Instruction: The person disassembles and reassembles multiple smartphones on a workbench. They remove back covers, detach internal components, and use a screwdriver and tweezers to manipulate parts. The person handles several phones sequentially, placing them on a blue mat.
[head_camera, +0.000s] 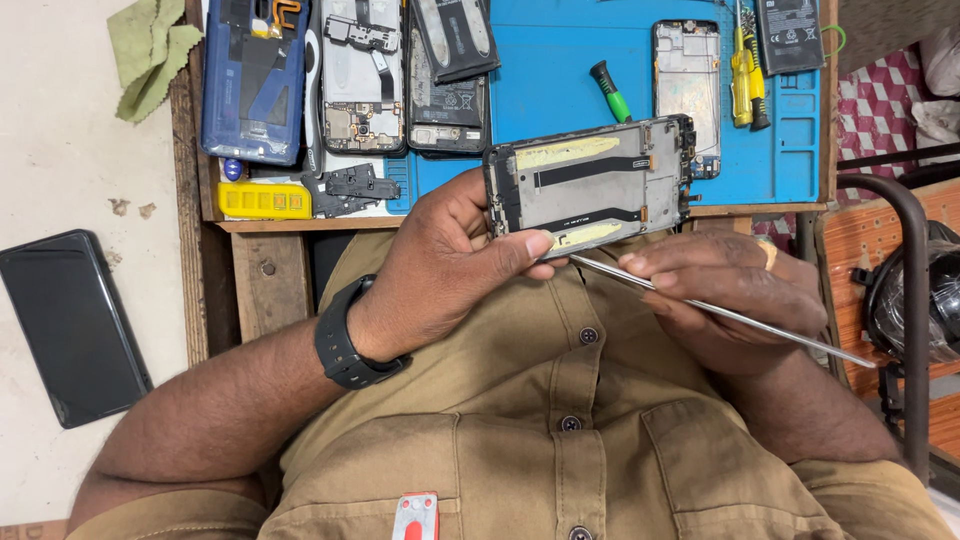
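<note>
My left hand (450, 265) grips an opened phone frame (590, 185) by its left end, thumb along the lower edge, holding it above my lap in front of the table edge. The frame shows a metal midplate with yellow adhesive strips and black flex cables. My right hand (725, 290) holds a thin metal pry tool (740, 318) whose tip touches the frame's lower edge near my left thumb. A black watch (345, 345) sits on my left wrist.
A blue work mat (560, 70) on the wooden table carries several dismantled phones (360, 80), a battery (790, 35), a bare phone frame (686, 80), green (610, 92) and yellow (742, 70) screwdrivers. A black phone (72, 325) and green cloth (150, 50) lie left. A chair armrest (905, 260) stands right.
</note>
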